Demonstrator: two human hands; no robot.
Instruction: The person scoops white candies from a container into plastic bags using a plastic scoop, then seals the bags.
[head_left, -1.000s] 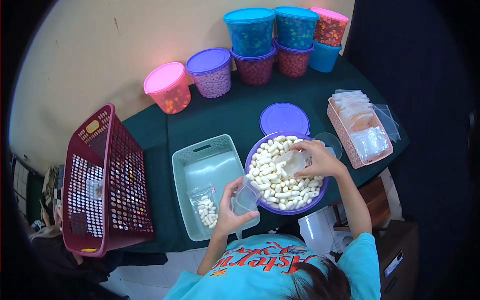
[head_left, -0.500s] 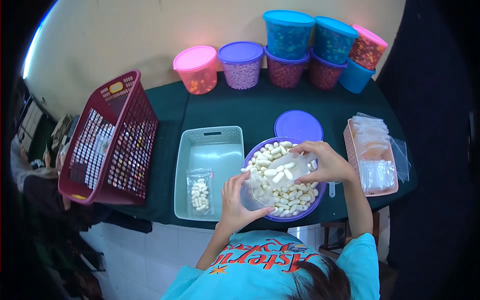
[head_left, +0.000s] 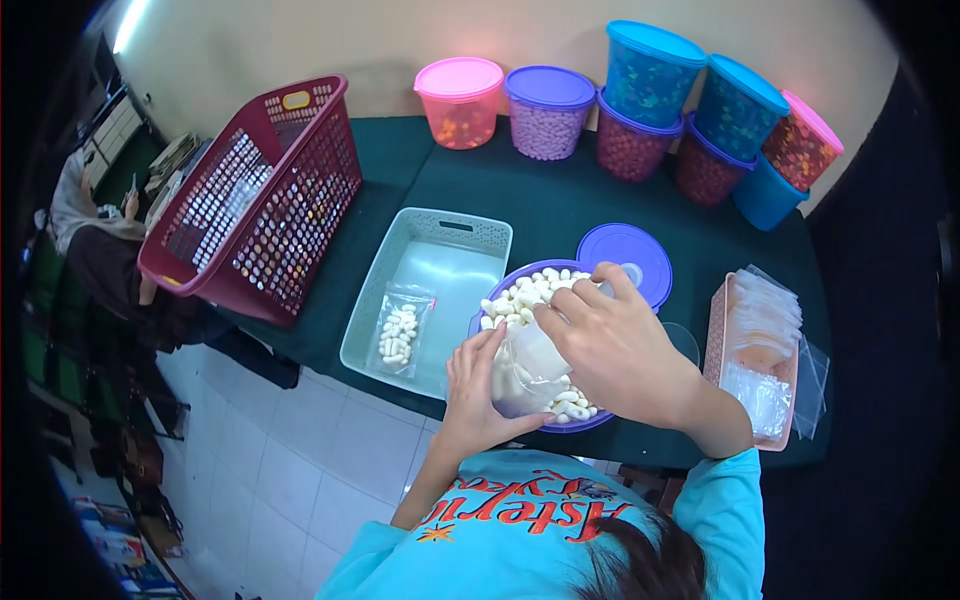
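My left hand [head_left: 472, 392] grips a clear plastic bag [head_left: 522, 385] between thumb and fingers, above a purple tub [head_left: 478, 318]. Pale pieces show through the bag's side. In my right hand [head_left: 625, 345], turned palm down, is a translucent white scoop [head_left: 538, 348], tipped at the bag's mouth; the hand hides most of it. White capsule-shaped pieces [head_left: 535, 290] fill the tub under both hands. A filled clear bag [head_left: 400, 330] of the same pieces lies in a pale green basket [head_left: 428, 385] to the left.
Behind the tub lies a purple lid [head_left: 640, 255]. A pink basket [head_left: 716, 330] of plastic bags stands right. Lidded tubs [head_left: 548, 115] of coloured pieces line the wall, some stacked. A maroon laundry basket [head_left: 300, 215] stands left, with another person [head_left: 105, 250] beyond it.
My right hand has rolled over, tipping the scoop into the bag; the white pieces that lay on it are out of sight. The camera view has turned left.
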